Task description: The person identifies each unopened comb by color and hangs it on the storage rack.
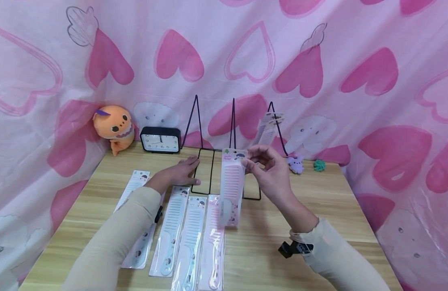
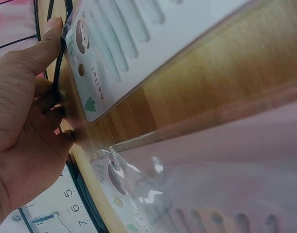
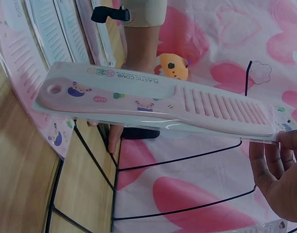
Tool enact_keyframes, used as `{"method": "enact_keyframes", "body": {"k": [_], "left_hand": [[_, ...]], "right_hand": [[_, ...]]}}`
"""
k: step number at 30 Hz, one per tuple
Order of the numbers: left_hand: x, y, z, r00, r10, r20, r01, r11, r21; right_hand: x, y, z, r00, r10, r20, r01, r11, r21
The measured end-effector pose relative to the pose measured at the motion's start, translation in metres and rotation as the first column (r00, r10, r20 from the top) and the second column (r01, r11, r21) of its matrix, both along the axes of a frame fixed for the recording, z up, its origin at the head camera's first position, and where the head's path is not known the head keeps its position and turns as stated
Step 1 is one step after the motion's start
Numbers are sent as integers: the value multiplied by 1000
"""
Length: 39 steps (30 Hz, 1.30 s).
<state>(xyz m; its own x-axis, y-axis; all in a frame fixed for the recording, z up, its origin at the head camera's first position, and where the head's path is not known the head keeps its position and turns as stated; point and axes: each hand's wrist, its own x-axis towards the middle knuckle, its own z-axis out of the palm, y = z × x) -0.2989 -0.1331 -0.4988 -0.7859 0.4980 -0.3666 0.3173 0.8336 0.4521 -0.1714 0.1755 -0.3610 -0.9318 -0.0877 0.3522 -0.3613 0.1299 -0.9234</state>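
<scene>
Fingers [image 1: 261, 150] of the right hand [image 1: 274, 174] pinch the top of a packaged pink comb [image 1: 231, 190], hanging lengthwise above the tabletop [image 1: 260, 254], before a black wire rack [image 1: 234, 117]. The left hand [image 1: 181, 173], fingers loosely extended, touches the rack's left base. Nearer lie four packaged combs [image 1: 191, 238]; others hang on the rack's right prong. Behind stand a clock [image 1: 160, 140] and an orange plush toy [image 1: 112, 123].

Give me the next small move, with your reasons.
Probably raise the pink comb pack toward the top of the wire rack: the right hand pinches its upper end, similar packs appear to hang at the rack's right side, and the left hand touches the rack.
</scene>
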Motion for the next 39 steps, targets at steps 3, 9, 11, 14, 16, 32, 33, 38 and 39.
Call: {"method": "enact_keyframes", "body": {"k": [3,9,11,14,16,32,33,38,39], "left_hand": [[0,1,1,1000,1,2,-1,1000,-1],[-1,1,0,1000,-2,2,2,1000,-1],[-2,0,-1,1000,-8,-3,8,1000,-4],[-3,0,-2,1000,-13,-9,13,1000,-7],[-2,0,-3,1000,-14,-11,14,1000,-6],[2,1,2,1000,-11,-17,11,1000,9],[2,1,2,1000,-11,-18,11,1000,10],[2,1,2,1000,-16,-23,16,1000,19],[1,1,1,1000,-17,-26,17,1000,18]], "right_hand": [[-1,0,1,1000,3,-8,-3,1000,-8],[-5,-3,-1,1000,-15,2,15,1000,-15],[-7,-5,-2,1000,-29,2,29,1000,-9],[-12,-6,-3,999,-55,0,55,999,1],[-16,-7,-4,998,-68,0,68,998,3],[-49,-22,-11,980,-173,-96,167,983,-76],[-52,-23,-12,977,-185,-105,178,981,-71],[-63,-26,-13,959,-243,-147,240,970,-40],[-65,-27,-13,955,-252,-154,249,968,-37]]}}
